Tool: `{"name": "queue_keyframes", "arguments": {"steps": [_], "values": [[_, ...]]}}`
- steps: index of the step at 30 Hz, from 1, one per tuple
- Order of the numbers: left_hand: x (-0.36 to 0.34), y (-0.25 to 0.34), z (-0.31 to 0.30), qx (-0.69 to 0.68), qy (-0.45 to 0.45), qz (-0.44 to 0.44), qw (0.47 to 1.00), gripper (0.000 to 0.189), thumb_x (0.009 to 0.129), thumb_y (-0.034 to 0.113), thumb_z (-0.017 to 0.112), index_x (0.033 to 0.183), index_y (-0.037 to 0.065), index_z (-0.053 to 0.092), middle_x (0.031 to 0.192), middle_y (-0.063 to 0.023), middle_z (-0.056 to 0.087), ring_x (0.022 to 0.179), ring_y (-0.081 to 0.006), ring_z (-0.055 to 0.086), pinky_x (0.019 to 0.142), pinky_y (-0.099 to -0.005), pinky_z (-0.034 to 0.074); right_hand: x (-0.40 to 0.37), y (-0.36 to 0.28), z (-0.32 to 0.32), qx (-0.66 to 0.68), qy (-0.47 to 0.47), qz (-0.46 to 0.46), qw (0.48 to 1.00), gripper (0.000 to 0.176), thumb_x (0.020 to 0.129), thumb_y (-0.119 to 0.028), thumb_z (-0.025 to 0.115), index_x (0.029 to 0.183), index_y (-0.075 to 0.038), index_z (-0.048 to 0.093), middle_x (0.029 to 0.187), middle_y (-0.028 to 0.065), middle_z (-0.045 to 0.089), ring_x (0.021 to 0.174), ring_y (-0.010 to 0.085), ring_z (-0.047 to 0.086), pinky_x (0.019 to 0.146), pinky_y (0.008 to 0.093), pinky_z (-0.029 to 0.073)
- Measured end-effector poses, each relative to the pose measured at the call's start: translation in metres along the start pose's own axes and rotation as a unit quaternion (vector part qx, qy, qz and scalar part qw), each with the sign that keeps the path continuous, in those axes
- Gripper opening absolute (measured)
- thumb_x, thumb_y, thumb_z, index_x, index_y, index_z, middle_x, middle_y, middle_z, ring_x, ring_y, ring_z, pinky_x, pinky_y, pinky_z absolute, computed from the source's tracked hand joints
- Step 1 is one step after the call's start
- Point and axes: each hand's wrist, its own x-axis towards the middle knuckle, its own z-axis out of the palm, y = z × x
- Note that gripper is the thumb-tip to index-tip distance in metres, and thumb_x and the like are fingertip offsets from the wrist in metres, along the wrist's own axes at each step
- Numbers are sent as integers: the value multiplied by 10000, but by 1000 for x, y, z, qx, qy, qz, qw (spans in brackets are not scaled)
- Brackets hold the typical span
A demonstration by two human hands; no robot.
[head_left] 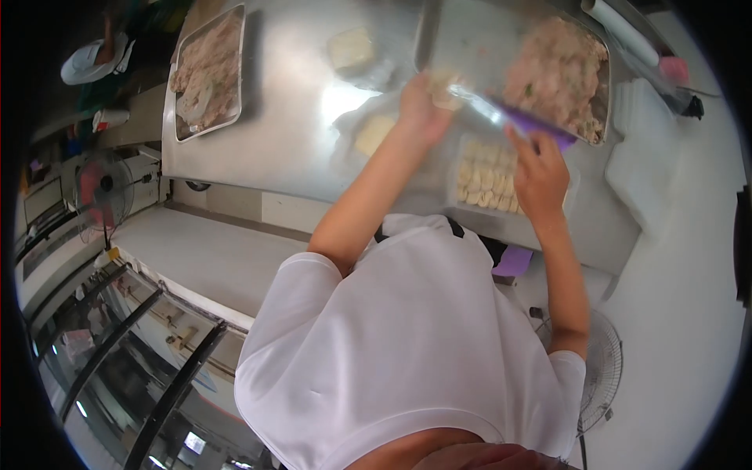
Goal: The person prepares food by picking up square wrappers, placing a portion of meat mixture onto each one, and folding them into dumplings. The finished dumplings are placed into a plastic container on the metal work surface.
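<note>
Fingers of my left hand (423,106) were curled under a dumpling wrapper (445,88), cupping it. My right hand (540,174) had its fingers closed around a purple-handled spatula (526,125), whose blade reached across to touch the wrapper. Just beyond my right fingertips stood the tray of minced filling (558,69). Under that hand's knuckles, toward my body, a tray of folded dumplings (487,178) lay on the steel table (298,117). Beside my left wrist sat a stack of wrappers (373,133), with another stack (351,48) farther out.
</note>
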Motion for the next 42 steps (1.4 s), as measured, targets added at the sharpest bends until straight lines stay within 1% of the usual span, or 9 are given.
{"name": "queue_keyframes", "arguments": {"steps": [5, 7, 8, 11, 20, 24, 27, 34, 42], "values": [[-44, 19, 14, 26, -163, -35, 986, 482, 917, 202, 467, 1296, -86, 389, 1232, -204, 530, 1199, -333, 499, 1067, -457, 371, 7, 2, -17, 48, -30, -29, 998, 442, 760, 25, 613, 1147, -178, 685, 865, 74, 564, 756, 235, 575, 620, 339, 474], [-59, 30, 4, 309, -305, 130, 891, 520, 793, 134, 664, 1248, -35, 477, 1171, -138, 580, 1131, -274, 550, 1014, -400, 422, 9, 3, -33, 125, -26, -23, 992, 441, 764, 33, 609, 1146, -171, 686, 850, 72, 554, 736, 226, 562, 608, 334, 469], [-59, 38, 4, 310, -306, 129, 891, 520, 793, 134, 664, 1248, -35, 477, 1171, -138, 580, 1131, -274, 550, 1014, -400, 422, 9, 2, -39, 199, -22, -15, 980, 439, 767, 42, 604, 1146, -165, 686, 835, 70, 544, 715, 218, 550, 597, 329, 463], [-46, 45, -3, 634, -283, 240, 679, 379, 703, 84, 785, 1030, 34, 600, 969, -48, 636, 848, -148, 603, 758, -280, 490, 4, -4, -45, 219, -52, -37, 974, 448, 777, 58, 584, 1158, -157, 677, 834, 62, 532, 705, 217, 529, 604, 325, 456], [-48, 31, 8, 755, -293, 220, 545, 150, 844, 121, 686, 907, 38, 577, 827, -40, 632, 720, -119, 595, 628, -265, 466, 6, -1, -68, -20, -63, -135, 989, 431, 773, 55, 572, 1141, -144, 676, 862, 73, 572, 744, 268, 565, 656, 340, 476], [-53, 30, -2, 662, -243, -11, 709, 133, 907, 183, 630, 915, 73, 556, 883, -35, 632, 758, -127, 606, 600, -266, 455, -5, 20, -122, 89, -156, 10, 984, 350, 814, 31, 576, 1118, -105, 684, 882, 82, 597, 802, 247, 589, 712, 310, 484], [-38, 36, -18, 303, -200, -176, 915, 75, 979, 212, 538, 961, 140, 555, 1102, -38, 573, 958, -148, 560, 736, -278, 455, -30, 50, -140, 191, -110, 149, 964, 270, 876, -1, 571, 1119, -52, 678, 922, 86, 627, 867, 174, 593, 785, 266, 464], [-21, 17, -19, -25, -255, -210, 944, 290, 875, 422, 648, 867, 137, 589, 1061, 6, 519, 979, -150, 473, 799, -297, 428, -121, 70, -78, 281, 15, 317, 906, 258, 935, -30, 550, 1174, -5, 647, 1029, 48, 654, 902, 99, 552, 838, 221, 423], [7, 1, -6, 26, -293, -195, 936, 485, 907, 529, 534, 679, 103, 494, 889, -5, 501, 865, -147, 450, 683, -279, 408, -203, 61, -58, 293, 95, 441, 843, 247, 934, -55, 579, 1166, -10, 649, 1102, 35, 669, 917, 78, 560, 856, 209, 432]]}}
